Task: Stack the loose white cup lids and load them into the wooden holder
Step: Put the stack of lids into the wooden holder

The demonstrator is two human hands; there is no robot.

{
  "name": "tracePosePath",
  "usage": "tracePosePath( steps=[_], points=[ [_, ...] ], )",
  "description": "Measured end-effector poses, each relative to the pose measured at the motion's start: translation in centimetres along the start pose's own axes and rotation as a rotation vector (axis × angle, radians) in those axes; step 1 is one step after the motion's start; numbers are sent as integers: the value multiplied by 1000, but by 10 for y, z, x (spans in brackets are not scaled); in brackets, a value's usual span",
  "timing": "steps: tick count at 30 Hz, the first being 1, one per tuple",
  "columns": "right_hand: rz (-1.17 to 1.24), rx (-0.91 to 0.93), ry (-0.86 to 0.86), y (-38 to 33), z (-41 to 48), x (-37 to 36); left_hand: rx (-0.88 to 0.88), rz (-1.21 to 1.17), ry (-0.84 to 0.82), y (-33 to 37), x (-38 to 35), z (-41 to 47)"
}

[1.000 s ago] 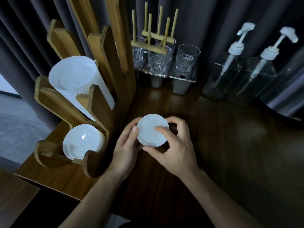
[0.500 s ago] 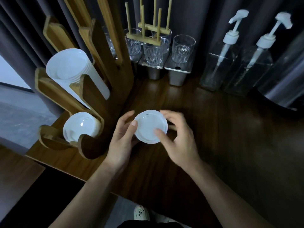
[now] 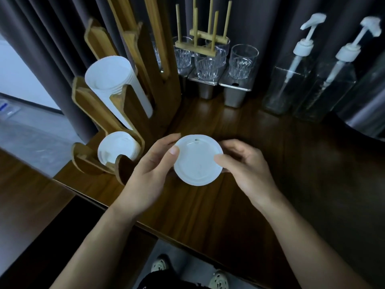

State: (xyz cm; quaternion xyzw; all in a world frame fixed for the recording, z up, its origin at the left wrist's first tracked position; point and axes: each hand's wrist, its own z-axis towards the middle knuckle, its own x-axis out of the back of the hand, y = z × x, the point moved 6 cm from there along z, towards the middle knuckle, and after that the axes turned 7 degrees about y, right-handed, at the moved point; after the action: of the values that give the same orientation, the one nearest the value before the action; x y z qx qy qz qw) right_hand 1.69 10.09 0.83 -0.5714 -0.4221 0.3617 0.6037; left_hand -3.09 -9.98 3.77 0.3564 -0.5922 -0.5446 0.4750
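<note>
Head view shows the round white plastic cup lid [image 3: 198,160] held face-up just right of the tall slotted wooden holder [image 3: 145,80], above the dark wooden counter [image 3: 270,184]. The left hand [image 3: 150,170] pinches the rim nearest the holder, thumb on top. The right hand [image 3: 248,163] grips the far rim likewise. I can't tell from above whether it's one lid or a small stack. The holder's lower cradle already carries a row of white lids [image 3: 116,148]. The edge-only grip looks light. A hard squeeze could pop the thin plastic free and drop it past the counter edge. Fed in skewed, it could catch the cradle's curved lip and nudge loaded lids loose.
</note>
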Motion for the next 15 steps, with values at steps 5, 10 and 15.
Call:
tracePosePath(
  steps=[5,10,15],
  points=[
    [8,34,19,-28,-9,-16,-92,221,22,27,39,2],
    [4,48,54,-49,-20,-58,-150,325,29,42,92,11],
    [-17,39,90,-64,-24,-104,-149,315,40,37,145,23]
  ],
)
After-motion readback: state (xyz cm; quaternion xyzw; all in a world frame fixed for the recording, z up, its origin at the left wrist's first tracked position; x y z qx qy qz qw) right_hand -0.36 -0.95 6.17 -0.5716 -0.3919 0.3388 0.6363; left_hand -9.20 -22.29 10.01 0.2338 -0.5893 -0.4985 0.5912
